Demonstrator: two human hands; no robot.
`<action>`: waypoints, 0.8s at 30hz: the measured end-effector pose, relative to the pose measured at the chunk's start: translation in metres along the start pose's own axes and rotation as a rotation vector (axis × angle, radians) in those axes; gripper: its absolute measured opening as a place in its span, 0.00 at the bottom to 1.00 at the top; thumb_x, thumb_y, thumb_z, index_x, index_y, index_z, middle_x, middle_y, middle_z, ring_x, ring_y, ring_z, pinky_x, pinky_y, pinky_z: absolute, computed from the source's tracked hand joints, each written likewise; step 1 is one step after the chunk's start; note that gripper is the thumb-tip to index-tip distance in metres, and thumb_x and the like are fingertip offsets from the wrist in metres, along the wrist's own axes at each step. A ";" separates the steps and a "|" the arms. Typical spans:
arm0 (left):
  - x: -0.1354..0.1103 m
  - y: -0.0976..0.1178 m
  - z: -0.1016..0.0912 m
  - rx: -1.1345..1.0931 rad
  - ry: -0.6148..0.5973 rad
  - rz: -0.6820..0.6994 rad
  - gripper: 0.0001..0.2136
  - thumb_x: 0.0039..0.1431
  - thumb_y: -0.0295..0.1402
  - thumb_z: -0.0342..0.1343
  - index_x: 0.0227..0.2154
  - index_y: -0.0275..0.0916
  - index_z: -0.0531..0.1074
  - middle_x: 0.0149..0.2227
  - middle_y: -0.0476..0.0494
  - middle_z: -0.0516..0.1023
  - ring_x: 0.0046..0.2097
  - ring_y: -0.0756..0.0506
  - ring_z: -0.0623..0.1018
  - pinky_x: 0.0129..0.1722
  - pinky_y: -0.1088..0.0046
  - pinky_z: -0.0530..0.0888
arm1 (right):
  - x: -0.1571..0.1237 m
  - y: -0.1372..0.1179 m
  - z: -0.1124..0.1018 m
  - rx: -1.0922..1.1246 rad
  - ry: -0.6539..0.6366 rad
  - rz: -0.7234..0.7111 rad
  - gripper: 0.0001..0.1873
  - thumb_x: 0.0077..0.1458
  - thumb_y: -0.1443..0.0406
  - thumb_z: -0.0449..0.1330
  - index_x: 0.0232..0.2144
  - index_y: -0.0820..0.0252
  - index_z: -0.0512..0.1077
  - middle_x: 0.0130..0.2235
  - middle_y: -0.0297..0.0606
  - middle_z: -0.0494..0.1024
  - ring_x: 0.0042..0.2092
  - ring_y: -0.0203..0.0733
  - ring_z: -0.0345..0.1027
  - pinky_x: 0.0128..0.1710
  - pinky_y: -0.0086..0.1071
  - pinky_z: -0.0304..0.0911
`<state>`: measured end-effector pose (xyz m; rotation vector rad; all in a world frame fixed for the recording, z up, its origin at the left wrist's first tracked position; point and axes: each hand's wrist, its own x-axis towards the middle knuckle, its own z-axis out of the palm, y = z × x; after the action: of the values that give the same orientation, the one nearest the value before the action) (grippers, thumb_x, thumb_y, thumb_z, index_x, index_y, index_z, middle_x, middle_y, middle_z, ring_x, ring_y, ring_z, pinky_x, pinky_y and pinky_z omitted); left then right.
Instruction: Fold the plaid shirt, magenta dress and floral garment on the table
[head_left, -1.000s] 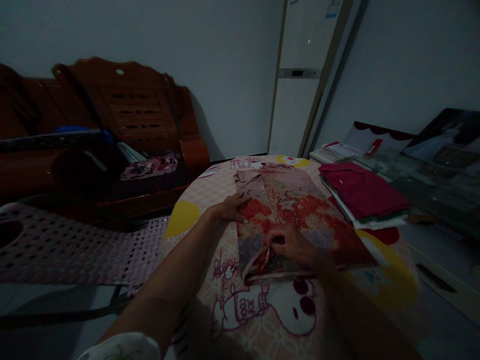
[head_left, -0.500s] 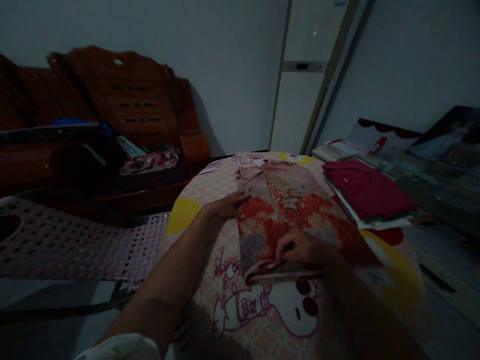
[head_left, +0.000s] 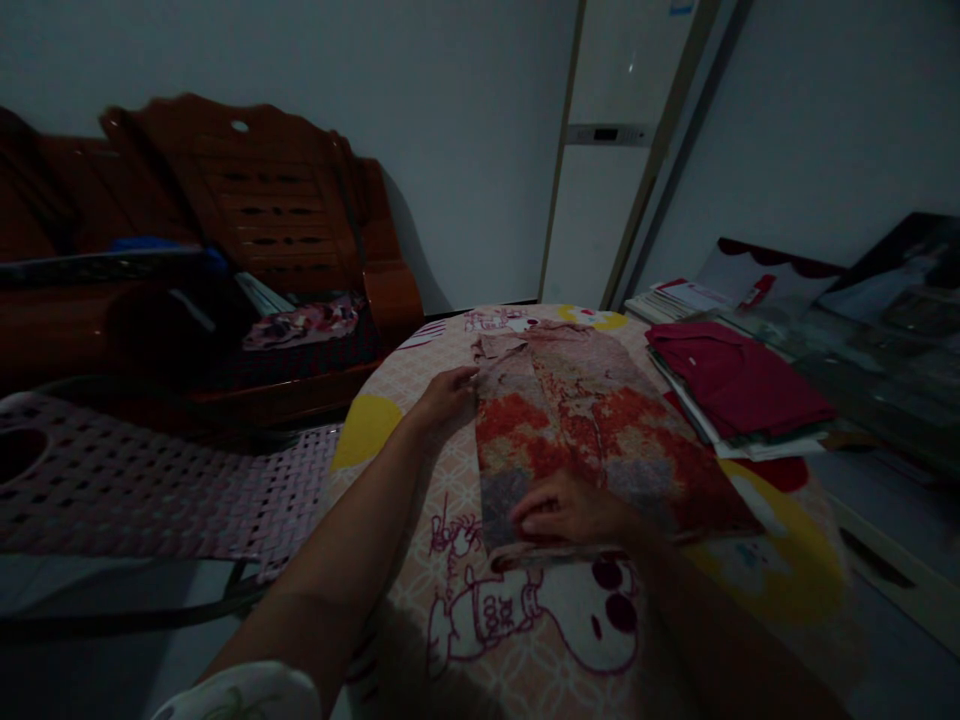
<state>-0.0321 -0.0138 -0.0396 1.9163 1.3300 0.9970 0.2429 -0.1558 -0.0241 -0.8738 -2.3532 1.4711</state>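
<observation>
A patterned shirt (head_left: 559, 415) in red, grey and beige lies folded on the table, its collar end away from me. At its left edge, below the collar end, is my left hand (head_left: 448, 395), fingers together and tips closed on the cloth edge. My right hand (head_left: 574, 510) rests on the shirt near its close hem, fingers loosely bent and lying on the fabric rather than gripping it. Part of the hem is hidden beneath that hand and forearm.
The round table wears a cartoon-print cloth (head_left: 420, 480). A folded crimson garment (head_left: 735, 375) lies on a pile at the right, beside papers (head_left: 675, 298) and a glass surface. Left stand a woven chair (head_left: 187, 490) and a wooden settee (head_left: 277, 210). An air conditioner (head_left: 600, 210) stands behind.
My right hand has let go of the hem fold and moved left, onto the cloth; the fold lies flatter. My left hand has drawn back from the shirt's top to its edge, slightly farther up.
</observation>
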 end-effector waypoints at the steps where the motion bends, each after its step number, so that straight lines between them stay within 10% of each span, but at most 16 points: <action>1: 0.000 0.000 0.000 -0.005 0.012 -0.011 0.26 0.50 0.38 0.57 0.53 0.34 0.74 0.55 0.33 0.76 0.56 0.34 0.74 0.60 0.53 0.67 | 0.002 0.000 0.003 -0.029 -0.074 -0.038 0.14 0.55 0.62 0.60 0.40 0.62 0.81 0.36 0.39 0.82 0.35 0.38 0.72 0.33 0.26 0.62; 6: -0.004 0.005 0.006 -0.003 0.055 -0.059 0.24 0.51 0.40 0.57 0.50 0.34 0.75 0.51 0.35 0.79 0.53 0.34 0.76 0.57 0.51 0.69 | 0.005 -0.002 0.008 -0.043 -0.178 -0.105 0.14 0.55 0.62 0.59 0.39 0.62 0.82 0.31 0.36 0.81 0.30 0.35 0.70 0.29 0.25 0.60; 11: -0.005 0.025 0.022 0.089 0.139 -0.029 0.21 0.58 0.36 0.52 0.51 0.33 0.74 0.49 0.36 0.80 0.54 0.36 0.75 0.57 0.54 0.70 | -0.001 -0.002 -0.006 0.112 0.236 0.129 0.15 0.53 0.62 0.60 0.40 0.63 0.80 0.28 0.35 0.79 0.24 0.32 0.66 0.23 0.23 0.58; 20: -0.010 0.041 0.073 0.540 -0.253 0.320 0.21 0.63 0.39 0.49 0.56 0.36 0.68 0.58 0.32 0.70 0.59 0.36 0.69 0.61 0.54 0.64 | -0.006 0.001 -0.010 0.103 0.150 0.265 0.07 0.49 0.66 0.60 0.32 0.62 0.76 0.21 0.28 0.71 0.18 0.29 0.61 0.16 0.22 0.55; 24: -0.014 0.041 0.074 0.559 -0.249 0.312 0.23 0.62 0.40 0.50 0.57 0.36 0.67 0.60 0.32 0.67 0.61 0.35 0.66 0.62 0.53 0.62 | -0.011 0.007 -0.020 0.117 0.279 0.254 0.07 0.49 0.64 0.59 0.31 0.62 0.75 0.21 0.30 0.72 0.18 0.30 0.62 0.17 0.22 0.55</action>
<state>0.0471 -0.0445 -0.0502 2.6314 1.2733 0.5166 0.2635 -0.1453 -0.0202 -1.2909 -1.9940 1.4487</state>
